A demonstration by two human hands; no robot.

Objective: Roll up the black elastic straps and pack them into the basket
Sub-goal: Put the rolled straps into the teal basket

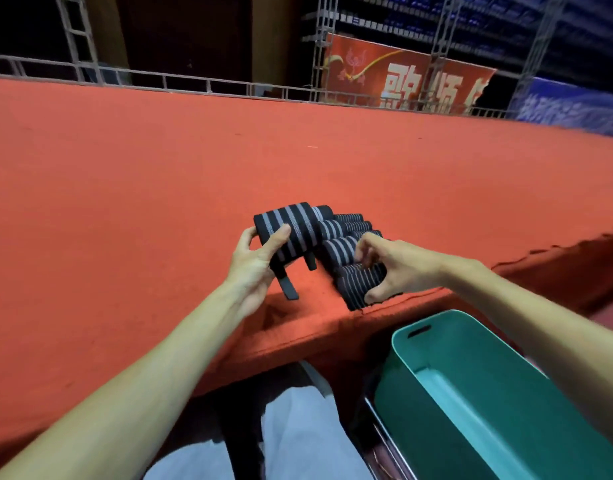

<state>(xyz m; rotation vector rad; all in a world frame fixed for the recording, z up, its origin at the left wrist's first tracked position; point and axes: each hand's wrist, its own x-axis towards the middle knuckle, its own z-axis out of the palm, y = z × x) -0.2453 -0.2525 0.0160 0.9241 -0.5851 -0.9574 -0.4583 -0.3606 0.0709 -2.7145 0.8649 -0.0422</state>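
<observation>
A black elastic strap with grey stripes (291,226) is held up just above the red table, gripped by my left hand (254,261) with the thumb across its front; two black end tabs hang from it. To its right, several rolled striped straps (343,251) lie in a row near the table's front edge. My right hand (391,263) curls over the nearest roll (358,287), thumb at its front end and fingers on top. The teal basket (471,344) stands below the table edge at lower right; the part of its inside that shows holds nothing.
The red cloth-covered table (159,185) stretches wide to the left and back. A metal railing (208,86) runs along its far edge, with a red banner (402,77) behind. My light trousers (298,441) show below the table edge.
</observation>
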